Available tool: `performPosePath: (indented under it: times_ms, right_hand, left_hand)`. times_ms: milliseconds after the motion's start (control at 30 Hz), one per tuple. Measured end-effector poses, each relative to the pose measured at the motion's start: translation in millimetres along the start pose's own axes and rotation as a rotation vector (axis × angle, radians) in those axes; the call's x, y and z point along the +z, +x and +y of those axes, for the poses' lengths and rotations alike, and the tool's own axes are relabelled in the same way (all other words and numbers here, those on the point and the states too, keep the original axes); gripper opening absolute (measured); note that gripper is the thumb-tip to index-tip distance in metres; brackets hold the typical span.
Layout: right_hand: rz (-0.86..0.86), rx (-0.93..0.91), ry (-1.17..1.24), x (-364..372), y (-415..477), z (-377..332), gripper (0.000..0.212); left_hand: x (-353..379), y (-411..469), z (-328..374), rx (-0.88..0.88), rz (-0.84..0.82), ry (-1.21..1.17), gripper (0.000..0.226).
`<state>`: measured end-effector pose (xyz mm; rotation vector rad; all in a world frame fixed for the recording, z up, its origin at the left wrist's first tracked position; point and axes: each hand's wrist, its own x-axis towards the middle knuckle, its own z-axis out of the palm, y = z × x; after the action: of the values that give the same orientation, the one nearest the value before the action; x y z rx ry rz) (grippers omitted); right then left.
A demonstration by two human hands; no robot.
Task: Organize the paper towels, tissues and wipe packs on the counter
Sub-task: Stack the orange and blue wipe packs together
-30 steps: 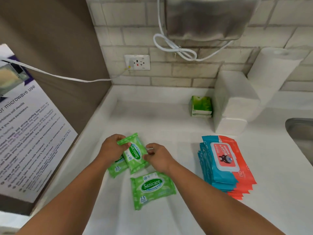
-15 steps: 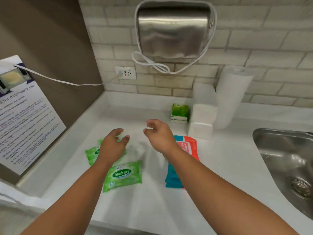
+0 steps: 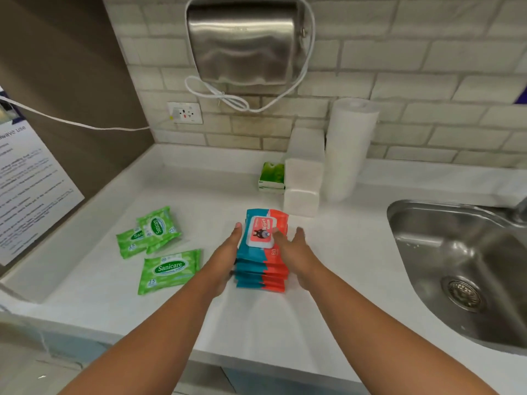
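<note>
Pressing in from either side, the straight fingers (image 3: 237, 230) of the left hand (image 3: 224, 262) lie flat against the left edge of the stack of blue-and-red wipe packs (image 3: 256, 259), while the right hand (image 3: 298, 256) stands just off the stack's right edge with its fingers extended and its thumb reaching onto the top pack's lid. Neither hand curls round anything; both are flat and unclenched, with the stack lying between the two palms on the white worktop (image 3: 342, 252). To the left, well apart from the hands, lie three green Sanicare packs: two overlapping packs (image 3: 154, 232) farther back and a single pack (image 3: 168, 270) nearer the worktop's front edge. Behind the stack, near the tiled wall, a small green tissue pack (image 3: 272, 175) sits just beside a pile of white folded tissues (image 3: 303, 181), and an upright paper towel roll (image 3: 349, 149) stands to the right of that pile. A steel sink (image 3: 462, 266) is set into the worktop on the far right, and a metal hand dryer (image 3: 245, 44) hangs on the wall above.
</note>
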<state>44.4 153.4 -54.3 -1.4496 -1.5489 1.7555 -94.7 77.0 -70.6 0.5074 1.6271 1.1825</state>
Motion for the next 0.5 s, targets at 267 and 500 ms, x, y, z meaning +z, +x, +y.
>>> performPosePath:
  times_ms: [267,500]
  right_hand:
    - [-0.148,0.089,0.203,8,16,33,0.042]
    - [-0.169,0.106,0.214,15,31,28,0.037]
  left_hand:
    - [1,20,-21,-0.093,-0.101,-0.07,0.057]
    - [-5,36,-29,-0.071,-0.067,-0.165,0.047]
